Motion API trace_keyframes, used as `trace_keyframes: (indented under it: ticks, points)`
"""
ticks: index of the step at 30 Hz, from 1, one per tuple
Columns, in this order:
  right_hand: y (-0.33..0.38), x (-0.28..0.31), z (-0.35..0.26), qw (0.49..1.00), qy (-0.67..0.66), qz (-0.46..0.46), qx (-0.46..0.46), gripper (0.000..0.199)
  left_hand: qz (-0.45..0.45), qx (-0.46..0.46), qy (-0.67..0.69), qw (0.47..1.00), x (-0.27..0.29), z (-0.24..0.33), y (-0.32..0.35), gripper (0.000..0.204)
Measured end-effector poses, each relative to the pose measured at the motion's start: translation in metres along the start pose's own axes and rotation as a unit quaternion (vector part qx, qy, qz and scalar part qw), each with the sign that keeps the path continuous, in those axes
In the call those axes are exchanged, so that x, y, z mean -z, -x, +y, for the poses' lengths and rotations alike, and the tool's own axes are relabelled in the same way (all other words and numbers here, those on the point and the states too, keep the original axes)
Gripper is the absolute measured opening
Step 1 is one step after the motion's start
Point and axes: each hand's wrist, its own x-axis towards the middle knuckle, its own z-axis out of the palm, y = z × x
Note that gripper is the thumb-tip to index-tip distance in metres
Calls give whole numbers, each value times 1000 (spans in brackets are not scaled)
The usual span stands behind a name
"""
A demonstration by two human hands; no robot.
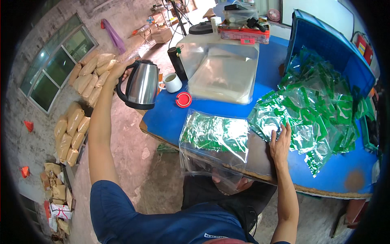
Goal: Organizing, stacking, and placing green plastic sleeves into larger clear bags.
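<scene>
Off the table's left end, my left hand (126,72) is closed round the black handle of a steel electric kettle (144,85), held upright. Close to the kettle's right stands a white mug (172,83) with something in it, beside a round red lid (183,100). My right hand (281,143) rests with fingers spread at the edge of a heap of clear and green plastic bags (304,110). Left of that hand, a large clear plastic bag (215,130) with green pieces inside hangs partly over the table's front edge.
A stack of clear plastic sheets (225,75) lies on the blue table (164,122). A blue crate (325,38) is tipped behind the heap. A black cylinder (177,63) stands behind the mug. Filled sacks (75,122) line the left wall.
</scene>
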Motion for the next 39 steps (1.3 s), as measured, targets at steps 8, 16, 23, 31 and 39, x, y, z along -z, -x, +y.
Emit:
trace_keyframes:
  ticks: [8, 16, 23, 31, 39]
  points:
    - [1, 3, -1, 1000, 9, -4, 7, 50, 8, -51, 170, 984, 46, 58, -6, 47]
    - [0, 2, 0, 1000, 5, -4, 3, 49, 101, -192, 335, 917, 20, 174, -46, 44]
    - [-2, -1, -14, 1000, -14, -15, 3, 48, 135, -224, 416, 871, -1, 211, -132, 43]
    - [2, 8, -3, 999, 1, -21, -26, 49, 293, -168, 307, 890, -132, 256, -131, 80]
    - [-3, 7, -9, 999, -4, -35, -33, 48, 287, -190, 204, 917, -174, 260, -127, 73]
